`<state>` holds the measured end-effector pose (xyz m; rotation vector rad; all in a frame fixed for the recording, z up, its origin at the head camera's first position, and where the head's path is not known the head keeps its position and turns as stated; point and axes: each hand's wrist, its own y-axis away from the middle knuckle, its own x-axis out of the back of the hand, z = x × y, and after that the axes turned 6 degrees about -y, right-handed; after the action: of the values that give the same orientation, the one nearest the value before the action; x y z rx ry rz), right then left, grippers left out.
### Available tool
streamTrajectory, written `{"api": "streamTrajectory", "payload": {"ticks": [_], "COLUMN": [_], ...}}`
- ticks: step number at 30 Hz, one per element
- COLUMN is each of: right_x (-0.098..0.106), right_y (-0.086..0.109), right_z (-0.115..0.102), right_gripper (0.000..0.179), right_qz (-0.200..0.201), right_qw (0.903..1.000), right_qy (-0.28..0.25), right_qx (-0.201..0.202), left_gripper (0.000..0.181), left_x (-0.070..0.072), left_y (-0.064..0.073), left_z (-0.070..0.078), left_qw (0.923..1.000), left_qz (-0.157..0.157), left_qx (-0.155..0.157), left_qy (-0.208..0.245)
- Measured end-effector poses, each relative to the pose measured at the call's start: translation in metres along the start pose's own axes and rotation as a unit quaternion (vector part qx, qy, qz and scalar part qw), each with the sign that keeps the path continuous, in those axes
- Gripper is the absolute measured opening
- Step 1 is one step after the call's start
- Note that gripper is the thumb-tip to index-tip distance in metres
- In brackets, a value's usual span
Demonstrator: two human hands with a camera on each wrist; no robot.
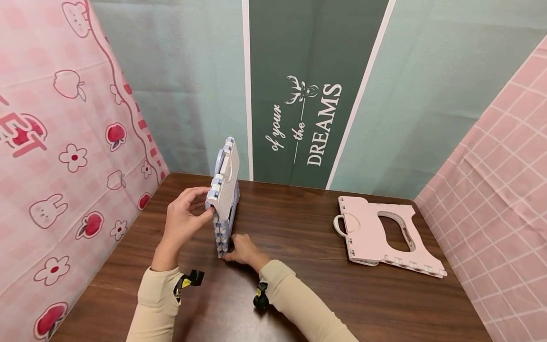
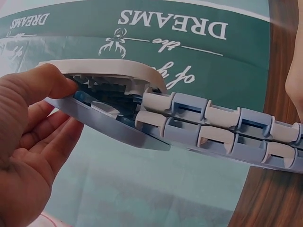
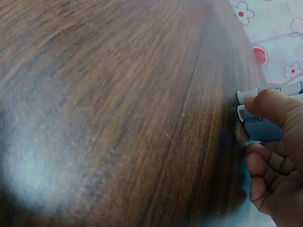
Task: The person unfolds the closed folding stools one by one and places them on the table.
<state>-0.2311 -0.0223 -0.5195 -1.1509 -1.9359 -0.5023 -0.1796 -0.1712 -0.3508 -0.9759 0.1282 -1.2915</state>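
Observation:
A blue-and-white folding step stool (image 1: 228, 183), folded flat, stands upright on its edge near the middle of the wooden table. At its upper near corner my left hand (image 1: 181, 223) grips the stool, thumb on the near edge and fingers on the left side. The left wrist view shows that thumb at the gap between the stool's white panel (image 2: 109, 66) and blue panel (image 2: 113, 130). Low down, by the table, my right hand (image 1: 245, 249) pinches the bottom near corner. In the right wrist view its thumb lies on the hinge links (image 3: 246, 98), with the other fingers curled below.
A pink folding step stool (image 1: 365, 232) lies folded flat on the right of the wooden table (image 1: 295, 280), its small loop handle toward the left. Printed cloths hang behind the table and at both sides.

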Motion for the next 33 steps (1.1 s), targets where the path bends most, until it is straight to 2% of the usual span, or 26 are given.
{"api": "streamTrajectory", "payload": {"ticks": [10, 18, 24, 29, 33], "right_x": [0.000, 0.009, 0.018, 0.027, 0.034], "right_y": [-0.001, 0.008, 0.012, 0.013, 0.011], "right_z": [-0.002, -0.014, -0.019, -0.021, -0.025], "right_gripper": [0.035, 0.047, 0.060, 0.053, 0.052], "right_qz": [0.002, -0.030, -0.025, -0.014, 0.013], "right_qw": [1.0000, 0.9980, 0.9978, 0.9984, 0.9989], "right_qy": [-0.001, -0.003, -0.009, -0.026, -0.013], "right_qx": [-0.005, -0.055, -0.061, -0.049, -0.044], "left_gripper": [0.038, 0.037, 0.038, 0.038, 0.039], "left_x": [0.002, 0.001, 0.002, 0.002, 0.002], "left_y": [0.000, 0.003, 0.002, 0.001, 0.001], "left_z": [0.003, 0.004, 0.003, 0.003, 0.002], "left_qw": [0.9998, 0.9997, 0.9995, 0.9997, 0.9998], "left_qz": [0.010, 0.010, 0.016, 0.010, 0.009], "left_qx": [-0.001, -0.005, -0.011, -0.010, -0.007], "left_qy": [-0.016, -0.020, -0.025, -0.018, -0.017]}}
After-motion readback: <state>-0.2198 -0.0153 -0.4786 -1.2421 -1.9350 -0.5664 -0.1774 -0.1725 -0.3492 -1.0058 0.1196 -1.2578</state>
